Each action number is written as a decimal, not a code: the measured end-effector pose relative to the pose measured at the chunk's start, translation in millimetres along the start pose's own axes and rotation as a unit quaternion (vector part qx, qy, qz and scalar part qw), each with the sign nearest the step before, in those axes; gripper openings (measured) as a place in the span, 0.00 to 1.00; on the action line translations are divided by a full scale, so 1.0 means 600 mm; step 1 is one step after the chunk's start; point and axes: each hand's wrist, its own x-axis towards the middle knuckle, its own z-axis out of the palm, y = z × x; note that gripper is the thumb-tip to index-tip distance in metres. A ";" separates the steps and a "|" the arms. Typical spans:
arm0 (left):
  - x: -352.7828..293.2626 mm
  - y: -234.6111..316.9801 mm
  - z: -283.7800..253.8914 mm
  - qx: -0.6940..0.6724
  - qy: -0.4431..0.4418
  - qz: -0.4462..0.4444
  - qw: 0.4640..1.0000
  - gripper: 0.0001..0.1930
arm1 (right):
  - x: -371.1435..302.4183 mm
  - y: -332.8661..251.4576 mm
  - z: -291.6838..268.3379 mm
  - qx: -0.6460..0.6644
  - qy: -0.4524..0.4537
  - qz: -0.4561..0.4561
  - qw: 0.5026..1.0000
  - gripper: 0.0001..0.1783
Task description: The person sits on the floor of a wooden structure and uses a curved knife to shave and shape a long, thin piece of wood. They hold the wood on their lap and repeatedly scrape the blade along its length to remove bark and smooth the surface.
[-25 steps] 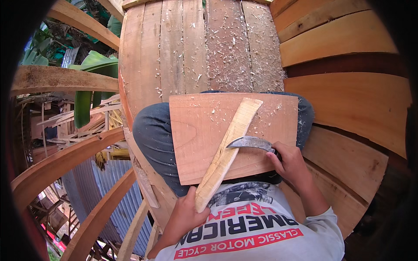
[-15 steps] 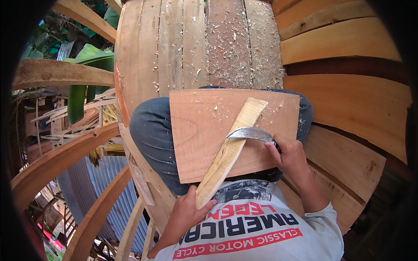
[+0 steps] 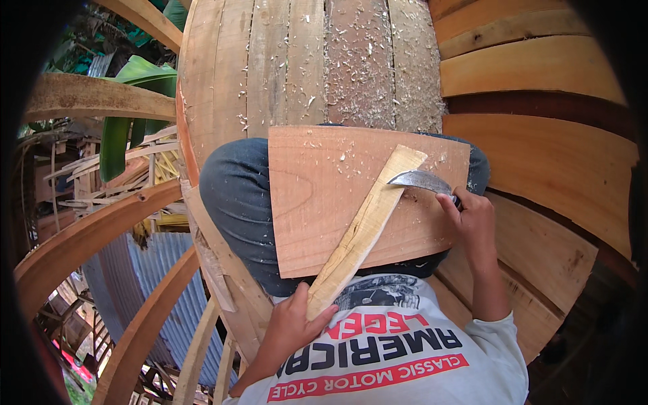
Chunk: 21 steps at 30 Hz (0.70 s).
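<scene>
A pale wooden stick [image 3: 364,226] lies slantwise across a flat reddish board [image 3: 317,196] that rests on my knees. My left hand [image 3: 293,324] grips the stick's lower end near my shirt. My right hand [image 3: 469,216] holds a curved metal knife [image 3: 418,179] by its handle. The blade rests against the stick's right edge near its upper end. Small wood shavings lie scattered on the board.
Wide planks [image 3: 317,61] strewn with shavings run ahead of my knees. Curved wooden planks [image 3: 547,148] rise at the right. Bent wooden ribs [image 3: 88,229] stand at the left, with corrugated metal sheet [image 3: 138,283] and green leaves [image 3: 125,135] beyond them, lower down.
The knife blade has slid up along the stick's right edge toward its upper end. My right hand followed it. My left hand kept its grip on the lower end.
</scene>
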 end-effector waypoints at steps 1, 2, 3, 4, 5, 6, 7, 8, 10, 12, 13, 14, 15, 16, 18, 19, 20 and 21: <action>0.001 -0.001 0.000 -0.003 -0.002 0.001 1.000 0.23 | -0.006 -0.005 -0.001 0.013 -0.017 0.009 1.000 0.27; 0.002 0.001 -0.001 -0.006 -0.007 -0.008 1.000 0.23 | -0.013 -0.011 -0.001 0.027 -0.034 0.019 0.999 0.27; 0.003 0.005 -0.002 -0.009 -0.013 -0.015 1.000 0.23 | -0.024 -0.020 0.001 0.043 -0.039 -0.004 0.998 0.27; 0.004 0.007 -0.003 -0.012 -0.020 -0.024 0.999 0.23 | -0.036 -0.034 0.005 0.059 -0.046 -0.026 0.997 0.26; 0.006 0.006 -0.002 -0.012 -0.021 -0.025 0.999 0.22 | -0.042 -0.045 0.009 0.074 -0.053 -0.048 0.995 0.26; 0.005 0.004 -0.002 -0.011 -0.020 -0.026 0.999 0.22 | -0.042 -0.050 0.011 0.071 -0.063 -0.053 0.994 0.26; 0.005 0.003 -0.001 -0.011 -0.020 -0.028 0.999 0.22 | -0.037 -0.045 0.011 0.057 -0.050 -0.044 0.996 0.26; 0.005 0.002 0.000 -0.013 -0.022 -0.028 0.999 0.22 | -0.026 -0.033 0.011 0.043 -0.037 -0.035 0.998 0.26; 0.003 -0.001 -0.001 -0.016 -0.020 -0.029 0.999 0.23 | -0.007 -0.015 0.011 0.019 -0.010 -0.022 1.000 0.27; 0.005 0.000 -0.001 -0.028 -0.022 -0.024 0.999 0.23 | -0.007 -0.007 0.012 0.010 -0.006 -0.021 1.000 0.27; 0.006 0.001 -0.002 -0.034 -0.024 -0.021 0.999 0.23 | -0.005 -0.007 0.010 0.005 -0.003 -0.020 1.000 0.27; 0.007 0.000 -0.004 -0.030 -0.025 -0.023 0.999 0.23 | -0.007 -0.016 0.006 0.020 -0.023 -0.016 0.999 0.27; 0.007 0.000 -0.002 -0.029 -0.022 -0.026 0.999 0.23 | -0.009 -0.035 -0.002 0.034 -0.045 -0.017 0.998 0.27; 0.007 0.001 -0.001 -0.026 -0.024 -0.026 0.999 0.23 | -0.016 -0.050 -0.008 0.048 -0.065 -0.012 0.997 0.27; 0.007 0.006 -0.006 -0.021 -0.024 -0.016 0.999 0.23 | -0.027 -0.068 -0.005 0.054 -0.075 -0.076 0.993 0.26; 0.008 0.008 -0.009 -0.018 -0.023 -0.011 1.000 0.23 | -0.028 -0.071 -0.004 0.057 -0.079 -0.108 0.989 0.26; 0.009 0.008 -0.008 -0.013 -0.021 0.000 1.000 0.23 | -0.018 -0.057 -0.007 0.031 -0.064 -0.067 0.995 0.26; 0.006 0.006 -0.008 -0.010 -0.016 0.008 1.000 0.23 | -0.008 -0.040 -0.008 0.013 -0.051 -0.050 0.997 0.25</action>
